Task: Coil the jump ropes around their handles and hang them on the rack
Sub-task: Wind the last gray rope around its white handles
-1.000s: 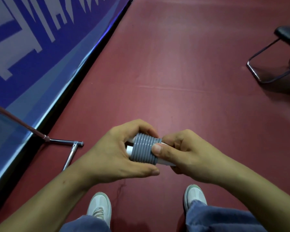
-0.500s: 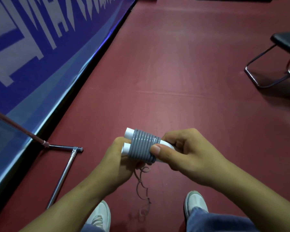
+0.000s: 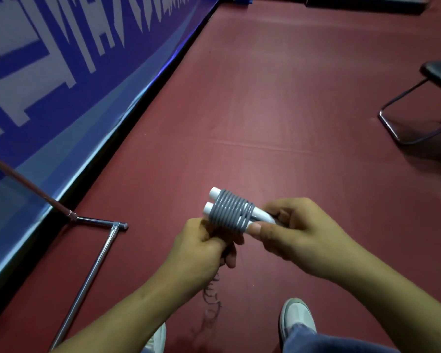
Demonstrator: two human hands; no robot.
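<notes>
A grey jump rope (image 3: 231,215) is wound in tight turns around its two white handles (image 3: 212,201), which lie side by side. My right hand (image 3: 294,234) grips the handles' right ends, thumb pressed on the last turn. My left hand (image 3: 201,247) is closed just below the coil's left side, pinching a thin dark curly string (image 3: 211,299) that dangles toward the floor. The rack's chrome base bar (image 3: 87,278) and slanted pole (image 3: 28,184) stand at the left by the wall.
A blue and white banner (image 3: 69,62) runs along the left wall. A black chair with a metal frame (image 3: 418,118) stands at the right edge. Dark red floor (image 3: 265,98) stretches ahead. My white shoes (image 3: 297,317) are below.
My left hand slid off the top of the coil and dropped below it, baring the white handle ends. A thin curly string now hangs from it.
</notes>
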